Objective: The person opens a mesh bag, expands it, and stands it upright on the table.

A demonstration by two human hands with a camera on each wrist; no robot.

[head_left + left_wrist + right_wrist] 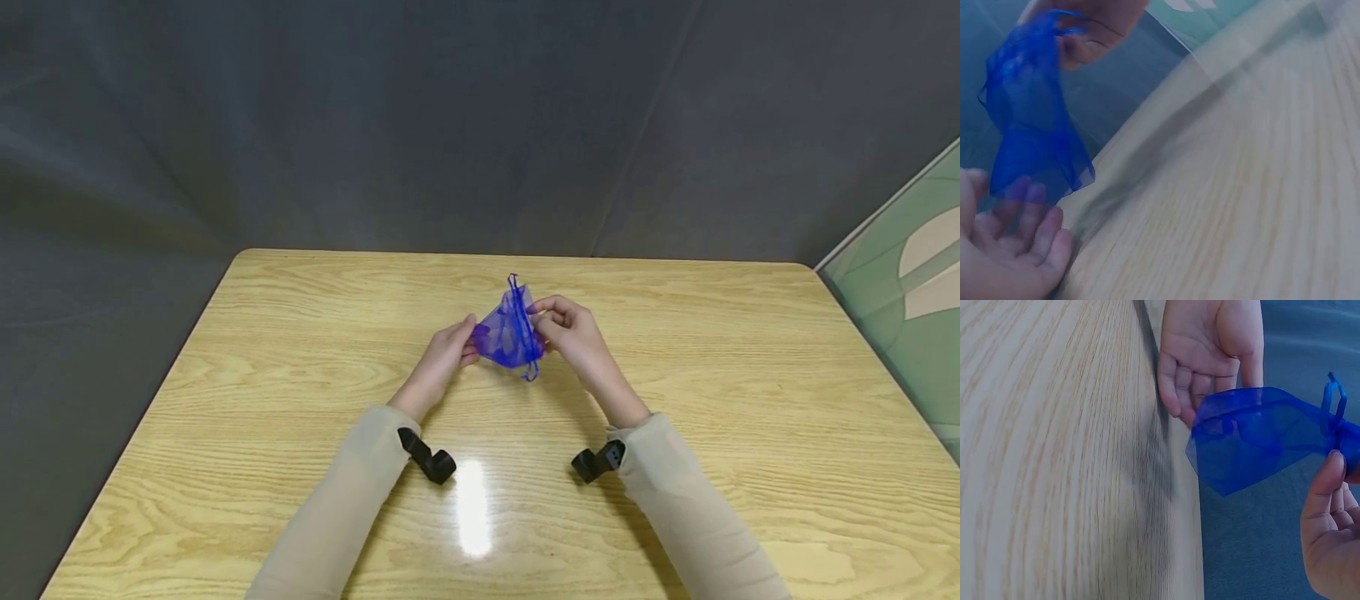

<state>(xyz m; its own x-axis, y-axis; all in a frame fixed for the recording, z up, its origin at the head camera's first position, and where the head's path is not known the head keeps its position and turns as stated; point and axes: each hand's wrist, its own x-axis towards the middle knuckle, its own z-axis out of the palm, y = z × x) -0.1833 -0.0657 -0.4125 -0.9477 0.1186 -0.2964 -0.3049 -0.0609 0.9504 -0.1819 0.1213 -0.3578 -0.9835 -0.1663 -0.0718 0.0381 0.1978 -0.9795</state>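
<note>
A small sheer blue drawstring pouch [506,335] is held in the air above the table, between both hands. With thumb and fingers my right hand [573,333] pinches its gathered neck, close to the cord loops. At the pouch's bottom end is my left hand [444,354], its fingers loosely extended and the thumb apart from them. Through the mesh in the left wrist view, some left fingertips [1034,192] show against the lower edge of the pouch [1035,153]. In the right wrist view the pouch [1241,440] spreads across the left fingers; I cannot tell whether it contains anything.
Below the hands lies a wood-grain table [300,333] with a bright light reflection on it. A dark grey curtain [450,125] stands behind and to the left. At the right is a green panel [915,292]. Each sleeve cuff carries a black wrist camera [435,462].
</note>
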